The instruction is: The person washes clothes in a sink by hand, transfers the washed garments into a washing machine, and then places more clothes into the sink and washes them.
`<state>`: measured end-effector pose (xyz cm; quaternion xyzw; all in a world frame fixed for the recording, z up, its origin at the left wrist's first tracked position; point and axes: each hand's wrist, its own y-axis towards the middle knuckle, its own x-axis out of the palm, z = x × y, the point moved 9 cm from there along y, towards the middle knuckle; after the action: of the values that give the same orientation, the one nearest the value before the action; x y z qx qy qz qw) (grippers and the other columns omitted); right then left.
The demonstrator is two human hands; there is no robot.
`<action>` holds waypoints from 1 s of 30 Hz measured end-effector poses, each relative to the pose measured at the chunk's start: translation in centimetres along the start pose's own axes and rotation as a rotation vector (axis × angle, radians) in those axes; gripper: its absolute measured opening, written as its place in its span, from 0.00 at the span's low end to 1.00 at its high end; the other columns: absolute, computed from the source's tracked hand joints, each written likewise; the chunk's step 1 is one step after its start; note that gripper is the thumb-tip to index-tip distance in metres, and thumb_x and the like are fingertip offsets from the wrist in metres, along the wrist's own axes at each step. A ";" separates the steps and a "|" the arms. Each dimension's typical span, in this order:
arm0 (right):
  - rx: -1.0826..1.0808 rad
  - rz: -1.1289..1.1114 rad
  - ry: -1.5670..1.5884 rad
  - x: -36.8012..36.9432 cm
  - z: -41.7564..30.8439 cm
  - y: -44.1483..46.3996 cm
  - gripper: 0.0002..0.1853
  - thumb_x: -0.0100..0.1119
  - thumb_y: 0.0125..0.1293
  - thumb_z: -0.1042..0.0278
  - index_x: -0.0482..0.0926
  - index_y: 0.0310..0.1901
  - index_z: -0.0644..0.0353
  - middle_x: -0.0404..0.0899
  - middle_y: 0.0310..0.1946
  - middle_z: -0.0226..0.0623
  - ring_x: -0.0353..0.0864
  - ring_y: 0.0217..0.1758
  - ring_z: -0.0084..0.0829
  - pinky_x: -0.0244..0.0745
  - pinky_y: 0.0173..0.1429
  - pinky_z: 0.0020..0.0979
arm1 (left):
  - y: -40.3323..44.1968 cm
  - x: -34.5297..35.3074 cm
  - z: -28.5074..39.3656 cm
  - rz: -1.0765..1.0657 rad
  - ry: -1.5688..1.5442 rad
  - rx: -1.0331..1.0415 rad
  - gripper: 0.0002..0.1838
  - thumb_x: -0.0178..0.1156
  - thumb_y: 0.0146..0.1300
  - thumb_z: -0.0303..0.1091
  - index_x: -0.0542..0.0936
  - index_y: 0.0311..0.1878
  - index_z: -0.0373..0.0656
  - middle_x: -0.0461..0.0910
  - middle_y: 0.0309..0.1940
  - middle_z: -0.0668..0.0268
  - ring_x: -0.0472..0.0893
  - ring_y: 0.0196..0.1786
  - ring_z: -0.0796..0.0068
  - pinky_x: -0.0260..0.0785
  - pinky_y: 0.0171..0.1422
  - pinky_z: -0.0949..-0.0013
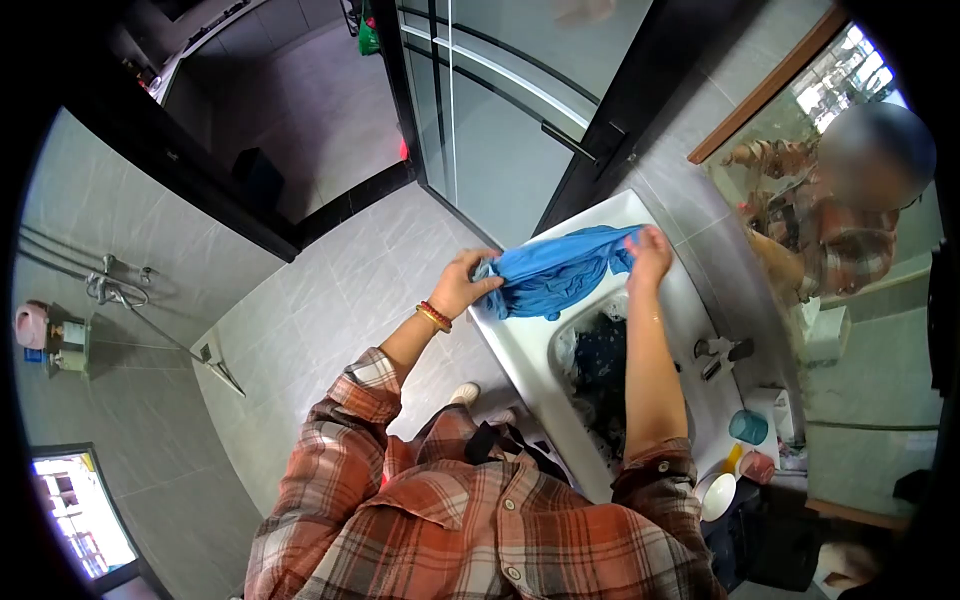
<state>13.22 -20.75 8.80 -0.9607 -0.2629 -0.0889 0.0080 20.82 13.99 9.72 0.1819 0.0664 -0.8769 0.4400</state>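
A wet-looking blue cloth garment (560, 270) is stretched between my two hands over the far end of the white sink (520, 350). My left hand (463, 283), with red and yellow bands at the wrist, grips its left end. At the other end, my right hand (650, 255) holds the cloth with curled fingers. The garment sags in folds between them; its exact kind cannot be told. Below, dark patterned fabric (600, 355) lies in sudsy water in the basin, partly covered by my right forearm.
A faucet (722, 352) stands on the sink's right side. Near it are a teal cup (747, 427), a pink cup (757, 467) and a white bowl (716, 496). A glass door (500, 110) stands beyond the sink; a mirror (850, 300) hangs at right.
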 end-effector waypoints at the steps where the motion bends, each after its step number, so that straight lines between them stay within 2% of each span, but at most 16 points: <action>1: -0.036 0.030 0.026 -0.2 -2.3 0.6 0.08 0.52 0.60 0.76 0.73 0.41 0.66 0.74 0.37 0.36 0.76 0.34 0.26 0.78 0.38 0.26 | 0.1 -1.0 2.4 0.072 0.033 0.072 0.27 0.66 0.47 0.29 0.71 0.53 0.47 0.73 0.38 0.59 0.74 0.43 0.65 0.69 0.46 0.68; 4: -0.043 -0.072 -0.119 -0.9 -2.0 3.8 0.11 0.53 0.59 0.76 0.74 0.45 0.62 0.74 0.37 0.38 0.75 0.36 0.28 0.74 0.40 0.26 | 0.4 -0.1 3.1 0.156 0.065 0.118 0.29 0.64 0.45 0.22 0.69 0.54 0.45 0.73 0.36 0.60 0.76 0.39 0.67 0.71 0.43 0.68; 5: -0.037 -0.111 -0.415 -1.9 1.8 5.3 0.14 0.54 0.57 0.76 0.73 0.47 0.62 0.74 0.38 0.38 0.76 0.38 0.28 0.73 0.42 0.26 | 0.8 1.7 -0.3 0.140 0.061 0.067 0.28 0.63 0.46 0.22 0.70 0.54 0.45 0.74 0.35 0.62 0.76 0.37 0.69 0.70 0.43 0.69; 7: -0.266 -0.170 -0.991 -0.5 1.6 3.1 0.19 0.58 0.53 0.73 0.73 0.49 0.63 0.76 0.38 0.38 0.77 0.37 0.27 0.72 0.41 0.27 | 1.2 3.7 -4.8 0.108 0.118 -0.075 0.22 0.59 0.49 0.20 0.73 0.50 0.43 0.76 0.30 0.66 0.76 0.33 0.75 0.70 0.41 0.72; 8: -0.384 -0.250 -1.077 0.7 1.9 1.2 0.19 0.59 0.53 0.71 0.73 0.49 0.63 0.77 0.41 0.39 0.78 0.37 0.26 0.74 0.35 0.26 | 1.3 4.7 -6.1 0.061 0.047 -0.128 0.20 0.59 0.50 0.20 0.74 0.48 0.42 0.76 0.29 0.68 0.75 0.33 0.77 0.70 0.41 0.73; 9: -0.073 -0.445 -0.784 1.4 6.5 0.6 0.23 0.63 0.49 0.65 0.74 0.49 0.60 0.77 0.43 0.44 0.76 0.46 0.37 0.70 0.50 0.33 | 1.2 5.4 -6.3 0.011 -0.026 -0.186 0.17 0.58 0.51 0.21 0.75 0.47 0.41 0.76 0.29 0.69 0.75 0.33 0.79 0.69 0.41 0.74; 10: 0.312 -0.517 -0.556 3.2 6.4 -4.2 0.22 0.64 0.49 0.64 0.75 0.48 0.58 0.78 0.40 0.41 0.77 0.44 0.35 0.70 0.48 0.31 | 0.7 6.3 -6.7 -0.044 -0.097 -0.251 0.15 0.57 0.52 0.21 0.76 0.45 0.40 0.76 0.29 0.70 0.74 0.33 0.81 0.69 0.40 0.75; 11: 0.148 -0.611 -0.585 5.4 6.1 -6.8 0.21 0.63 0.50 0.66 0.75 0.48 0.59 0.78 0.38 0.40 0.77 0.41 0.32 0.71 0.45 0.29 | 0.7 6.6 -6.1 -0.060 -0.194 -0.237 0.10 0.55 0.55 0.21 0.77 0.42 0.39 0.76 0.30 0.73 0.72 0.33 0.86 0.67 0.40 0.78; 14: -0.261 -0.816 -0.569 10.4 2.3 -12.9 0.18 0.60 0.53 0.69 0.74 0.47 0.61 0.78 0.34 0.36 0.77 0.32 0.26 0.72 0.34 0.25 | 2.1 6.5 -1.9 -0.156 -0.286 -0.042 0.10 0.53 0.58 0.21 0.76 0.43 0.39 0.75 0.31 0.73 0.70 0.35 0.85 0.65 0.40 0.78; 17: 0.192 -0.877 -0.470 10.5 4.4 -12.7 0.16 0.59 0.53 0.70 0.75 0.44 0.62 0.79 0.34 0.37 0.75 0.26 0.24 0.71 0.29 0.23 | 3.3 5.8 3.2 -0.272 -0.447 0.061 0.11 0.57 0.56 0.24 0.76 0.44 0.38 0.74 0.32 0.71 0.70 0.36 0.84 0.65 0.40 0.77; 18: 0.257 -0.877 -0.521 9.9 4.8 -12.1 0.13 0.58 0.52 0.70 0.76 0.41 0.64 0.79 0.30 0.38 0.75 0.25 0.25 0.71 0.29 0.24 | 3.7 4.6 4.0 -0.190 -0.297 0.070 0.13 0.59 0.54 0.27 0.75 0.45 0.38 0.73 0.33 0.70 0.71 0.36 0.81 0.65 0.41 0.77; 20: 0.135 -0.742 -0.710 9.2 2.4 -10.6 0.10 0.55 0.53 0.73 0.77 0.38 0.64 0.78 0.25 0.38 0.76 0.24 0.23 0.72 0.28 0.24 | 4.3 2.8 5.4 -0.023 -0.003 0.086 0.19 0.64 0.51 0.32 0.74 0.47 0.38 0.73 0.34 0.66 0.72 0.36 0.77 0.66 0.43 0.75; 21: 0.146 -0.659 -0.585 9.2 1.0 -10.2 0.09 0.52 0.52 0.75 0.77 0.36 0.64 0.76 0.22 0.35 0.75 0.23 0.22 0.71 0.27 0.24 | 4.2 2.0 5.9 0.139 0.227 0.173 0.29 0.68 0.45 0.39 0.72 0.50 0.38 0.72 0.36 0.59 0.74 0.36 0.67 0.68 0.46 0.71; 24: 0.112 -0.588 -0.359 10.1 -2.6 -10.2 0.09 0.49 0.50 0.78 0.77 0.34 0.64 0.74 0.20 0.32 0.73 0.22 0.20 0.70 0.27 0.23 | 3.7 2.1 2.0 0.463 0.351 -0.009 0.32 0.68 0.43 0.42 0.69 0.51 0.40 0.72 0.39 0.53 0.71 0.47 0.55 0.65 0.52 0.60; 28: -0.004 -0.514 -0.379 9.5 -4.9 -9.4 0.10 0.48 0.49 0.78 0.77 0.33 0.61 0.71 0.20 0.26 0.66 0.23 0.17 0.61 0.27 0.18 | 3.3 6.6 -2.0 0.245 0.157 -0.214 0.30 0.66 0.46 0.44 0.69 0.48 0.37 0.71 0.42 0.51 0.72 0.47 0.51 0.66 0.52 0.58; 30: 0.075 -0.470 -0.200 8.9 -4.7 -9.1 0.09 0.49 0.51 0.77 0.78 0.33 0.60 0.70 0.23 0.22 0.62 0.24 0.14 0.56 0.26 0.17 | 2.8 7.0 -1.5 0.244 0.151 -0.172 0.31 0.66 0.45 0.48 0.69 0.47 0.36 0.71 0.42 0.51 0.73 0.45 0.52 0.68 0.49 0.59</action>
<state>15.36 -8.72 14.72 -0.8762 -0.4816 0.0170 -0.0034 19.64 7.51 5.82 0.2156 0.1516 -0.7917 0.5511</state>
